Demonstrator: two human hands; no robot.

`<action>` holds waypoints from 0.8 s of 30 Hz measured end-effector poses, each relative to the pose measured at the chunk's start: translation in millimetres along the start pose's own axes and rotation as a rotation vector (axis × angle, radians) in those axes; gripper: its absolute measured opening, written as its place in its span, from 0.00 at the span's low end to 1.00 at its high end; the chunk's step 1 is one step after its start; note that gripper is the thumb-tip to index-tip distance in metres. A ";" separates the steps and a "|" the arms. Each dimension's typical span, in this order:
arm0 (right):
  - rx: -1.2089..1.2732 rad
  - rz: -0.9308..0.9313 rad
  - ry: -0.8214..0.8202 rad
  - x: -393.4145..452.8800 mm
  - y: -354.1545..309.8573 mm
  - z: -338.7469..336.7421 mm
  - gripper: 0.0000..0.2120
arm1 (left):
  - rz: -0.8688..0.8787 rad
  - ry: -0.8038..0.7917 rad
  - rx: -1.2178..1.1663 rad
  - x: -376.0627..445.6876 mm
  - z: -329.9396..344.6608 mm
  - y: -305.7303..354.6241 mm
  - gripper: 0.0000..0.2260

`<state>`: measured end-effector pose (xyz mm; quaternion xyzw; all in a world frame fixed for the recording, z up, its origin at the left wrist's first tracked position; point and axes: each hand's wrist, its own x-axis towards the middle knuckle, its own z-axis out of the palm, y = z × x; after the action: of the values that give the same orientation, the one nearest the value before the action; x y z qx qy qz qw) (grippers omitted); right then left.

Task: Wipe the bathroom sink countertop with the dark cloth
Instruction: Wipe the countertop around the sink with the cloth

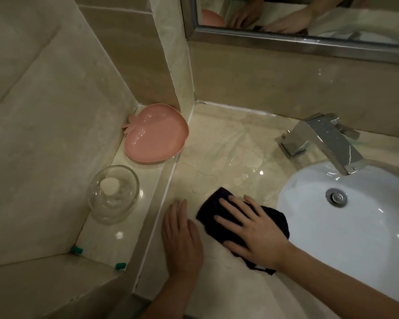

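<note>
Dark cloth flat under right grip — fingers straight, spread, nothing clasped.

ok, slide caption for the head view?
Right hand presses dark cloth flat on wet countertop beside sink; left hand rests alongside.

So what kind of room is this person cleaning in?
Most likely a bathroom. There is a white sink basin with a chrome faucet set into a tiled countertop, and a mirror on the wall above. The right hand presses a dark cloth flat on the wet counter.
</note>
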<state>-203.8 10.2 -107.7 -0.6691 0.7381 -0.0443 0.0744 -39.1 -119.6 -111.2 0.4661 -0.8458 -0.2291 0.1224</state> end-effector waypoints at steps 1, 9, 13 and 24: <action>0.004 -0.041 -0.013 4.2 2.2 0.8 0.26 | -0.017 0.010 -0.020 0.3 2.0 -0.4 0.22; 0.117 0.231 0.111 115.0 -48.4 14.7 0.24 | -0.021 0.055 -0.013 4.5 14.3 -13.2 0.23; 0.222 0.306 0.152 159.0 -39.5 11.8 0.24 | 0.010 0.108 0.011 4.3 15.9 -14.5 0.25; 0.156 0.901 0.348 57.3 53.0 -0.9 0.23 | -0.037 0.039 -0.010 6.4 6.7 -8.3 0.24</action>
<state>-261.3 -41.5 -118.4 -0.2584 0.9502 -0.1738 0.0117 -39.3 -127.0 -121.1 0.4855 -0.8333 -0.2263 0.1367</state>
